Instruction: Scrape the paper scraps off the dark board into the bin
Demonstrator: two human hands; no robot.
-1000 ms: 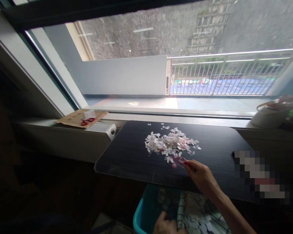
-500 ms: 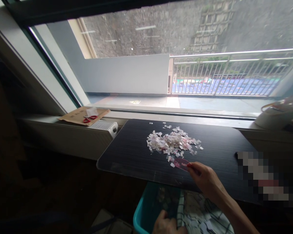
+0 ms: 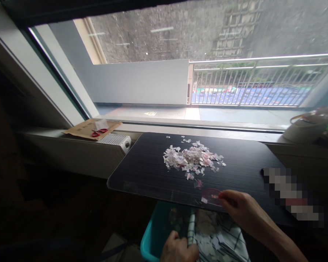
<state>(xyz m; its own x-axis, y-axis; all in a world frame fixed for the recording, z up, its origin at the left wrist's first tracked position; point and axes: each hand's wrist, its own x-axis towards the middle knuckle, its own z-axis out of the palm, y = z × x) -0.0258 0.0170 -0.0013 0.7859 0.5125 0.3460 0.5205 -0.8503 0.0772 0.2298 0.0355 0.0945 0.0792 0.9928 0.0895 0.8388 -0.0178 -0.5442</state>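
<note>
My right hand (image 3: 238, 206) pinches a thin, see-through pink plastic piece (image 3: 210, 193) with a rounded outline, held low over the front edge of the dark table (image 3: 136, 163). A white paper scrap (image 3: 204, 200) lies at its left rim. Farther back on the table spreads a pile of small cut paper scraps (image 3: 192, 158), white with some pink. Below the edge, my left hand (image 3: 179, 250) is closed on the side of a checked cloth (image 3: 236, 240), which forms an open pouch with many scraps inside. A teal tub (image 3: 147, 242) stands partly under the cloth.
Red-handled scissors (image 3: 99, 132) rest on a brown paper envelope (image 3: 76, 128) on the sill, near a white radiator (image 3: 114, 139). A blurred-out object (image 3: 292, 196) lies at the table's right side. A white container (image 3: 300, 129) stands by the window.
My right hand has drawn the pink piece toward the table's front edge, and a few scraps have come forward from the pile. My left hand and the cloth have shifted slightly left.
</note>
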